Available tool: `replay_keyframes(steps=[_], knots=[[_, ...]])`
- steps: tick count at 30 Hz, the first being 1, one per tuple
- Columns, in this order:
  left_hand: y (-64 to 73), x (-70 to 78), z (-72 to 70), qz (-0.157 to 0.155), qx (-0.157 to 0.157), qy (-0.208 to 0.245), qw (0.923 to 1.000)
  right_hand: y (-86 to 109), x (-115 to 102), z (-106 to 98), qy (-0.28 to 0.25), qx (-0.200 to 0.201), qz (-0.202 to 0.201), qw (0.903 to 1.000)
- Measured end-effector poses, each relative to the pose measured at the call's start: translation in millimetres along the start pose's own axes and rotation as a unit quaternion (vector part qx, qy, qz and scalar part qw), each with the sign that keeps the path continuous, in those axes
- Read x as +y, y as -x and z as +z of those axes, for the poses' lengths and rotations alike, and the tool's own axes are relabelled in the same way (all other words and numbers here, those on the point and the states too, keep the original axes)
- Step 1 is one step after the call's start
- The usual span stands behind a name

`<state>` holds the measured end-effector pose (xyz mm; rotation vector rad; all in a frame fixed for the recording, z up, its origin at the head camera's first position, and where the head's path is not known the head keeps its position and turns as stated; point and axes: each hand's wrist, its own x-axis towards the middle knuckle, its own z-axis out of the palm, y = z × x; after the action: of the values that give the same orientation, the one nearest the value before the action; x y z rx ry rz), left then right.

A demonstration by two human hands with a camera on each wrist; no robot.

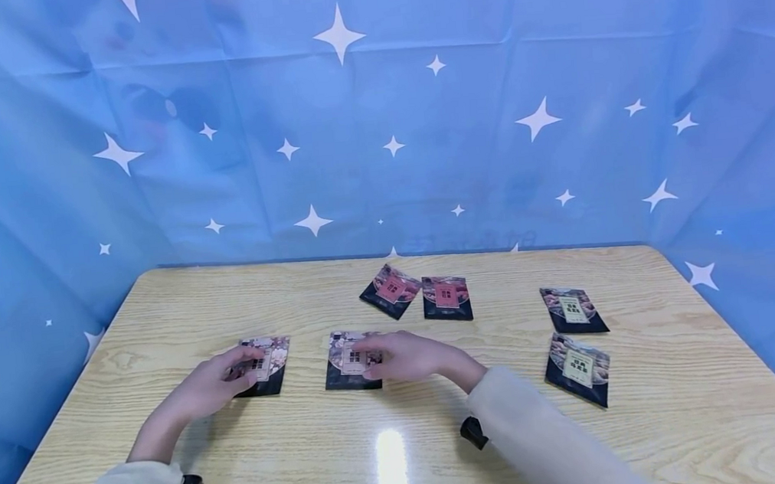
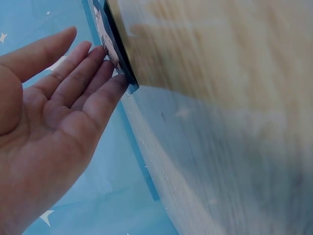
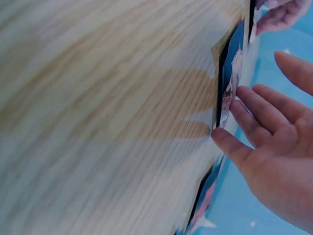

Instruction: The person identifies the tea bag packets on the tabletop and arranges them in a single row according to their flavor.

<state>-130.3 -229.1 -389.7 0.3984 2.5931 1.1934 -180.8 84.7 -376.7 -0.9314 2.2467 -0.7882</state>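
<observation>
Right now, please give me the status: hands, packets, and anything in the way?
Left hand touching leftmost packet. Right hand touching neighbouring packet. Both packets on table. Four other packets lie apart, seemingly blocking nothing.

2 whitish sleeves, 2 black, seemingly boxy wrist-pieces.

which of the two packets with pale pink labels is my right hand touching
The pale-pink-labelled packet farther right: your right hand touches it. Its twin lies farther left, under your left hand.
</observation>
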Motion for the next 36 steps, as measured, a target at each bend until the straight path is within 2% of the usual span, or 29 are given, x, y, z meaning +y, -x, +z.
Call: replay_keyframes(steps=[8,17,25,36], knots=[[0.5,1.7,0.1,-0.004,-0.002,-0.008,1.0000,-15.4,-10.8,3.9,0.021,-0.010,-0.012,0.9996],[-0.4,1.1,0.4,-0.009,-0.006,-0.002,0.9999,-24.4,-19.3,8.2,0.040,-0.013,-0.007,0.9991],[-1.0,0.2,0.3,-0.008,-0.006,-0.006,0.9999,-30.9,-27.5,11.3,0.024,-0.022,-0.021,0.9993],[-0.5,1.6,0.4,-0.015,-0.009,-0.009,0.9998,-31.8,-28.1,12.0,0.015,-0.029,-0.020,0.9993]])
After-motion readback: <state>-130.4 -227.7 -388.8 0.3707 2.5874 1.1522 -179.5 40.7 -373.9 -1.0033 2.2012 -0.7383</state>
